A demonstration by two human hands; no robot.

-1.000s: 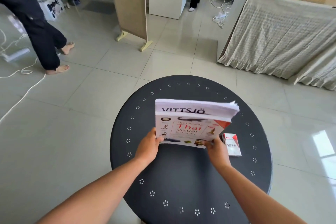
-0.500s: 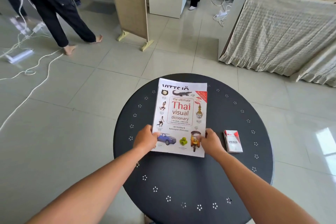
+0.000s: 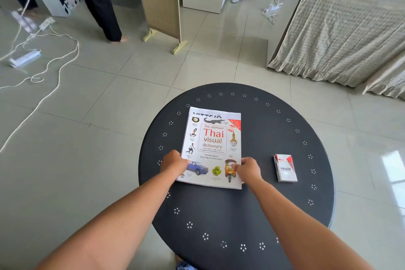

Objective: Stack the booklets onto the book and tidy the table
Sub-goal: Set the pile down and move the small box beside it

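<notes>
A Thai visual dictionary [image 3: 213, 138] lies flat on the round black table [image 3: 263, 215], cover up. Under it, a white booklet [image 3: 197, 112] with black lettering peeks out at the far edge. My left hand [image 3: 174, 163] grips the stack at its near left edge, fingers curled. At the near right corner, my right hand [image 3: 247, 170] holds the stack the same way, thumb on the cover.
A small red and white box [image 3: 285, 168] lies on the table right of the stack. On the floor beyond are white cables [image 3: 54, 68], a wooden screen [image 3: 160, 2], a cloth-covered bench [image 3: 346, 28] and a person's legs [image 3: 98, 2].
The stack was tilted up on its near edge a second ago. It now lies flat on the table with both hands still on its near edge. A person in the background walked right.
</notes>
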